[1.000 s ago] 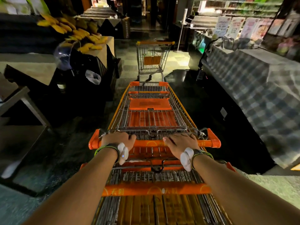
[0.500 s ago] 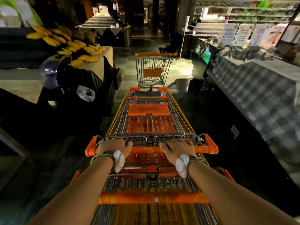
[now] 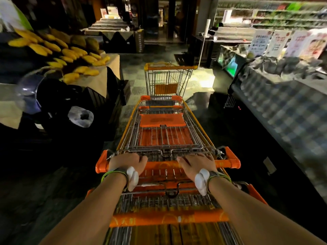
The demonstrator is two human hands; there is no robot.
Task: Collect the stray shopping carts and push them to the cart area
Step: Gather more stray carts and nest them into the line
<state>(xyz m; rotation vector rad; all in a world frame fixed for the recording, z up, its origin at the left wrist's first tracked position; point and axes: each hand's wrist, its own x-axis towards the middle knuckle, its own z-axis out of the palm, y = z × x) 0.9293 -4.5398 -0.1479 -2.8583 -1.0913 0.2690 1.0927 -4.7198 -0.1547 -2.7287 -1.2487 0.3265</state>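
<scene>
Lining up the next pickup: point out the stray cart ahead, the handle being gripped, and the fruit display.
Stray cart (image 3: 167, 80), head view, on its wire basket.
Orange handle (image 3: 161, 164), head view, on the bar between the hands.
Yellow fruit display (image 3: 70, 53), head view, on a fruit mid-pile.

The nearest orange-handled wire cart (image 3: 168, 232), below both wrists, is cut off by the bottom edge. Fingertips of the left hand (image 3: 126, 160) and right hand (image 3: 197, 161) curl out of sight over the orange handle bar (image 3: 164, 164). Beyond the right hand, the printed paper signs (image 3: 276, 43) blur unreadably.
</scene>
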